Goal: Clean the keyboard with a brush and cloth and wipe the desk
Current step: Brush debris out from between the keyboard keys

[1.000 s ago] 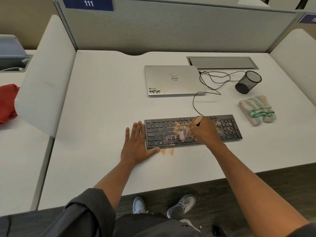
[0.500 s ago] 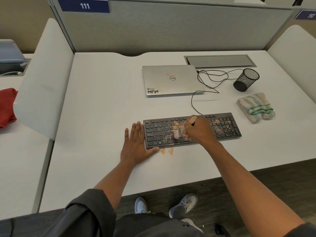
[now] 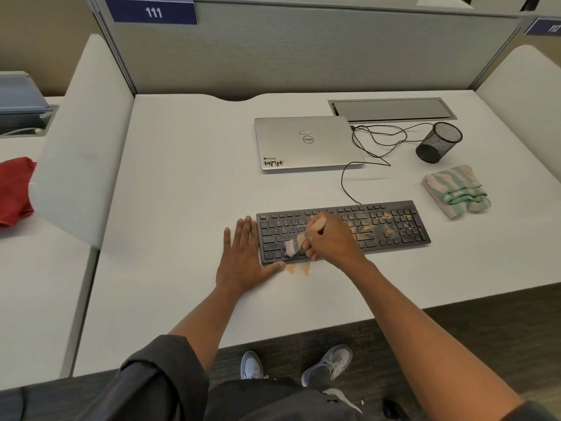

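Firmly, right hand [image 3: 331,241] grip curls around brush [image 3: 303,237], bristles on keyboard [image 3: 391,227]

My right hand [image 3: 331,241] covers middle keys of keyboard [image 3: 391,226] and most of brush [image 3: 299,240]; bristles blurred. Key legends too small to read. Red cloth [image 3: 15,189] cut by left frame edge. Sign [image 3: 546,27] at upper right cropped. Dark object [image 3: 393,408] at bottom edge unidentifiable.

Right hand [image 3: 332,241] gripping brush [image 3: 299,240] on crumb-strewn keyboard [image 3: 391,226], left hand [image 3: 243,259] flat on desk [image 3: 182,192]
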The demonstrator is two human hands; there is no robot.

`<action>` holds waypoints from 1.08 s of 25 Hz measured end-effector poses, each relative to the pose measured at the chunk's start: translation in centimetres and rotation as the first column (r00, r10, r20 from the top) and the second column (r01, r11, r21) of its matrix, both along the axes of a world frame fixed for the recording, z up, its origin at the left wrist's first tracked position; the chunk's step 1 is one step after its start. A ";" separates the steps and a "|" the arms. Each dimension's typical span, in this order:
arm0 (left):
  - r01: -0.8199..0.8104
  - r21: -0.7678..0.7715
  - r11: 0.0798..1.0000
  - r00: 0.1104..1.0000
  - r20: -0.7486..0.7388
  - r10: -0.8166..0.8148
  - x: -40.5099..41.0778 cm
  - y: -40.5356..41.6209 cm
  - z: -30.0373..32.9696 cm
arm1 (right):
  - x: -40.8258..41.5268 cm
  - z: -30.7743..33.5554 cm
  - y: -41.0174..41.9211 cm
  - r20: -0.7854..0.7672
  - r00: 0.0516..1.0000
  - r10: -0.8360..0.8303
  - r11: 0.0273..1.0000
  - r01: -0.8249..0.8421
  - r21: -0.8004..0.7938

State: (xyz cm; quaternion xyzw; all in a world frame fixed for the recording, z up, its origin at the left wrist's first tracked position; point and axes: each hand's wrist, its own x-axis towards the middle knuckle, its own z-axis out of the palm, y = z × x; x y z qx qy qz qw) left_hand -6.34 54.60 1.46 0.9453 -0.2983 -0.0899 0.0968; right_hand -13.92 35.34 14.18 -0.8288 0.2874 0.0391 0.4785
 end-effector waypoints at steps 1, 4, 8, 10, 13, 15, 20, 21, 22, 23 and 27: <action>0.002 -0.002 1.000 1.000 0.000 -0.002 0.0 0.0 0.0 | 0.1 -0.3 0.1 -0.003 1.000 0.018 0.999 -0.018 -0.040; 0.002 -0.001 1.000 1.000 -0.004 -0.002 0.0 0.0 0.0 | 0.8 0.6 -0.5 -0.022 0.995 0.095 0.947 -0.097 -0.306; -0.003 0.013 1.000 1.000 -0.005 0.003 0.0 0.0 -0.1 | 1.7 1.7 -0.6 0.014 0.994 0.112 0.988 -0.110 -0.105; -0.002 0.010 1.000 1.000 -0.008 0.002 0.0 0.0 -0.1 | 1.7 1.1 0.0 -0.004 0.993 0.116 0.991 -0.116 -0.070; -0.005 0.000 1.000 1.000 -0.005 0.005 0.0 0.0 0.0 | 2.0 0.5 -0.3 -0.047 0.993 0.107 0.950 -0.116 -0.289; -0.004 0.009 1.000 1.000 -0.009 0.004 0.0 0.1 0.1 | 2.3 0.6 -0.9 -0.050 0.995 0.092 0.922 -0.104 -0.374; -0.004 0.014 1.000 1.000 -0.007 0.004 0.0 -0.1 0.2 | 2.7 0.0 -0.3 -0.005 0.999 0.049 0.970 -0.049 -0.237; -0.004 0.015 1.000 1.000 -0.004 0.004 0.0 0.0 0.2 | 2.8 -0.2 -0.2 -0.045 0.998 0.054 0.964 -0.063 -0.257; -0.005 0.014 1.000 1.000 -0.002 0.005 0.0 0.0 0.2 | 2.8 -0.1 -0.2 -0.096 0.993 0.071 0.954 -0.096 -0.283; -0.006 0.012 1.000 1.000 -0.005 0.006 0.0 0.0 0.2 | 2.9 -0.1 -0.3 -0.134 0.987 0.087 0.947 -0.123 -0.296; -0.007 -0.011 1.000 1.000 -0.004 0.007 -0.1 0.0 0.3 | 3.1 0.1 -0.5 -0.027 0.999 0.033 0.957 -0.039 -0.288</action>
